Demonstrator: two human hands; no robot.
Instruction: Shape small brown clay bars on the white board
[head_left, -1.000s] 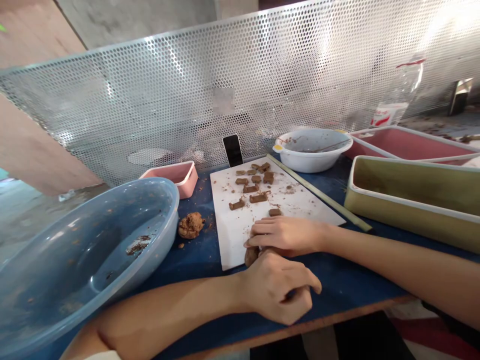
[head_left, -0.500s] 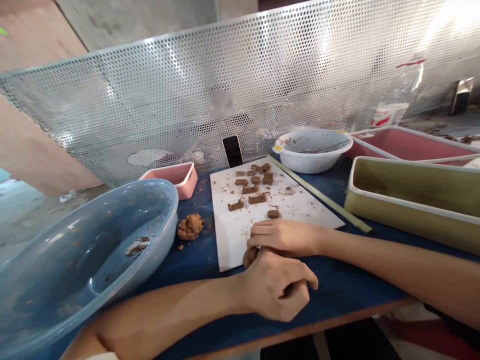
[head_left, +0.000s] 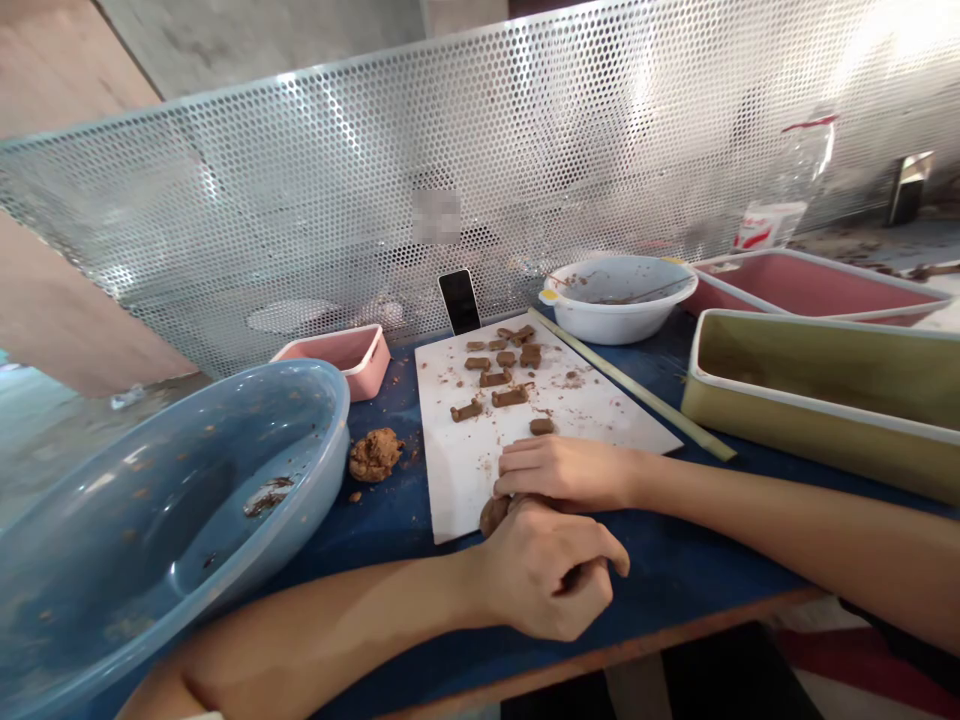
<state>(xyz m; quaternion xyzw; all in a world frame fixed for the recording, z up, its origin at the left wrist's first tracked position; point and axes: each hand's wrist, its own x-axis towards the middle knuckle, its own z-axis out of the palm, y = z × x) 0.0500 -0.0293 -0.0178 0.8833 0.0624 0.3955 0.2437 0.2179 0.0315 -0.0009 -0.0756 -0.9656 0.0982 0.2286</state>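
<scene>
My left hand is curled closed near the front corner of a white board; a dark gap shows inside the curl, and I cannot make out what it holds. Just behind it lies my right hand, palm down, fingers stretched leftward and together. A lump of brown clay pokes out beside the left wrist, partly hidden by both hands; the right fingertips are close to it, contact unclear. Beyond the hands sits a small clay block. Farther back on the board lie several shaped clay pieces, including a bone-like one.
A rough clay mound stands left of the board, near a large blue basin. Behind are a pink box, a phone and a white bowl. A pale stick and a green planter are right.
The whole view has shifted slightly, so things sit a little farther left. Both hands keep nearly the same pose by the clay lump.
</scene>
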